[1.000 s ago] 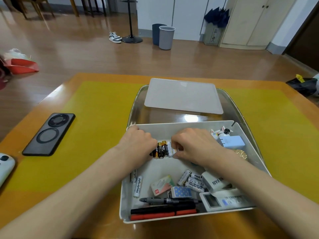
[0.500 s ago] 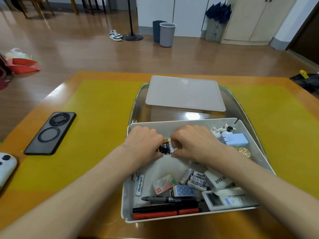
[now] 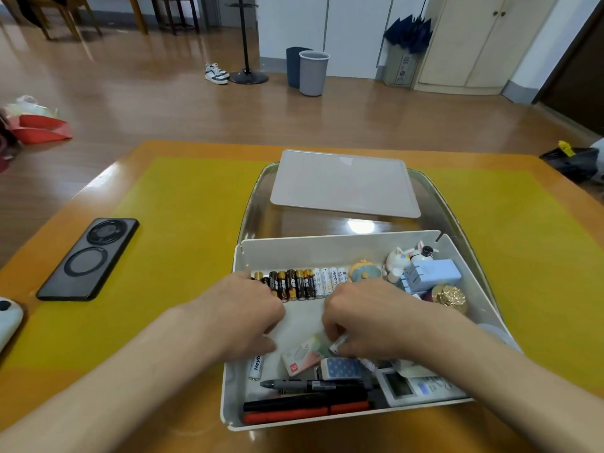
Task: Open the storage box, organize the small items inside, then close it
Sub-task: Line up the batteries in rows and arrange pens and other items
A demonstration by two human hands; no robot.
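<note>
**Batteries lined up, loose ones next**

Your storage box sits open on the table, its lid lying flat just beyond the far wall, out of your reach path. That leaves both hands free over the tray.

Your right hand is down in the middle of the box with fingers curled around a loose white battery, which it pinches at one end. The cell tilts, its long axis running from the fingertips down toward the near left. Your left hand hovers beside it with fingers curled over the box floor; I cannot tell whether it holds anything, since its fingertips are hidden beneath the knuckles.

Just beyond both hands, the row of batteries lies against the far wall, dark cells to the left and white ones to the right. Each one has its long axis pointing away from you, packed side by side so that the row stays compact.

Nearer you than your left hand lies another white cell, also lengthwise toward you. Below your right grip sit a pink packet, a blue dotted eraser and the pens, lying crosswise along the near wall. My guess is the pinched battery needs turning to match the row.
</note>
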